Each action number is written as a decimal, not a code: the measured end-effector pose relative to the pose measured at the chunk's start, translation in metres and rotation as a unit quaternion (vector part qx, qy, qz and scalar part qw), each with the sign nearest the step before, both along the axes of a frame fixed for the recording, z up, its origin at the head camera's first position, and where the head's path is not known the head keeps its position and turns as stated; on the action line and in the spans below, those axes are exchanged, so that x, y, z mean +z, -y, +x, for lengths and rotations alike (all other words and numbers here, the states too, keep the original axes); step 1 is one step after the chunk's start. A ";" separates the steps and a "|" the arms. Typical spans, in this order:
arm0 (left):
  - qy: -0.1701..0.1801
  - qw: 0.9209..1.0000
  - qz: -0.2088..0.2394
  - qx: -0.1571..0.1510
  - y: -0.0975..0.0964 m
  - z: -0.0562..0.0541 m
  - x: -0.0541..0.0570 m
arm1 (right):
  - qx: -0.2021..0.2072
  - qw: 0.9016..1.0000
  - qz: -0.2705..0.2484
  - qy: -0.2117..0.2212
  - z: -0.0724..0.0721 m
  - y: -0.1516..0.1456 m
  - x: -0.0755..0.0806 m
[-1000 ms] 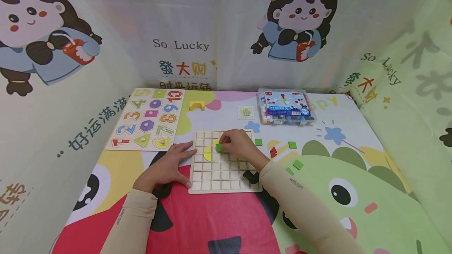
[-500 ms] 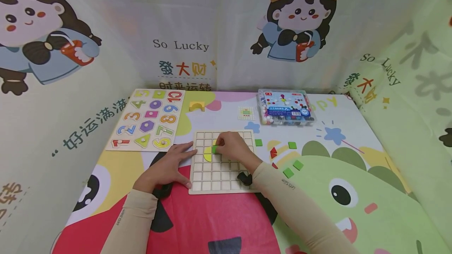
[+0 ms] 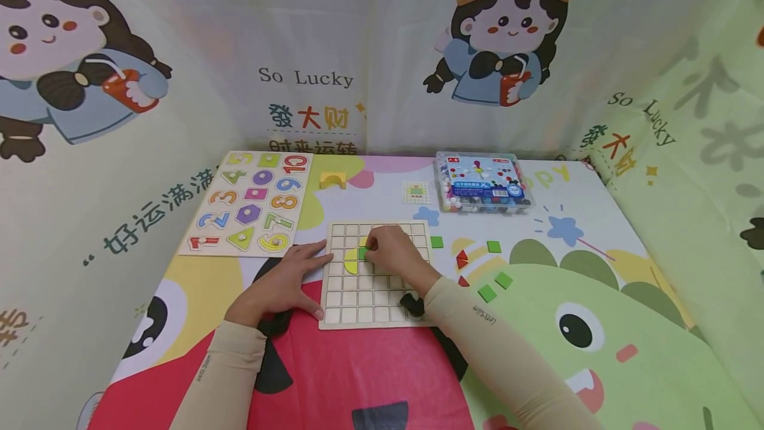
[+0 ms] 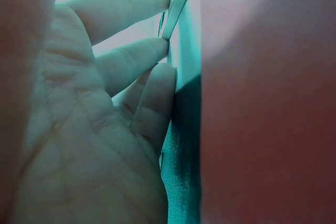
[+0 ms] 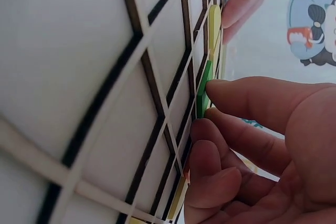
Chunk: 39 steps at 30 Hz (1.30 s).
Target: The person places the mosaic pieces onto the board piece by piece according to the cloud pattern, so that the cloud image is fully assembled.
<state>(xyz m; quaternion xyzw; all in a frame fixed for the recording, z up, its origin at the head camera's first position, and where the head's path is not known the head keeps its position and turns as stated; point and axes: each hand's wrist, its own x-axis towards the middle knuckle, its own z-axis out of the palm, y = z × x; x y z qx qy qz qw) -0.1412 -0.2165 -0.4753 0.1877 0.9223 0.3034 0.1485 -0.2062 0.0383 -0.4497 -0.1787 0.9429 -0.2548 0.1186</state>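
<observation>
A wooden grid board (image 3: 365, 297) lies on the tablecloth in front of the person. My left hand (image 3: 288, 281) rests along its left side, fingers spread, with fingertips and thumb at the board's edge. Over the upper middle of the grid, my right hand (image 3: 394, 252) pinches a small green square tile (image 5: 203, 92) between thumb and finger. The tile sits low at one of the cells, beside a yellow rounded piece (image 3: 351, 261). Another yellow piece (image 5: 178, 198) shows further along the grid in the right wrist view, and the right hand hides part of the board.
Several loose green tiles (image 3: 487, 293) and red triangles (image 3: 462, 259) lie right of the board. A number puzzle board (image 3: 239, 203) is at the back left, near a yellow arch block (image 3: 333, 180). A small pattern card (image 3: 416, 192) and a clear plastic box (image 3: 483, 181) stand behind.
My right hand has moved slightly left with the green tile, bringing it beside the yellow rounded piece, then stays there. My left hand has not moved.
</observation>
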 end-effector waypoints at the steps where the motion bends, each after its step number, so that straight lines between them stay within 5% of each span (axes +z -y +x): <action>1: -0.001 1.000 -0.002 0.000 0.000 0.000 0.000 | 0.001 1.000 0.001 0.000 0.000 0.000 0.000; 9: 0.001 1.000 -0.003 0.000 0.000 0.002 0.001 | 0.015 1.000 0.012 -0.017 0.002 -0.002 -0.001; 18: 0.000 1.000 -0.003 0.005 0.001 0.002 -0.002 | 0.025 0.999 -0.035 -0.004 0.016 -0.023 0.007; 25: -0.002 1.000 -0.003 0.005 0.000 0.002 -0.004 | 0.031 0.996 -0.075 -0.027 0.035 -0.067 0.008; 39: -0.011 1.000 -0.010 -0.002 -0.002 0.003 0.000 | -0.049 0.991 -0.110 -0.053 0.050 -0.160 0.011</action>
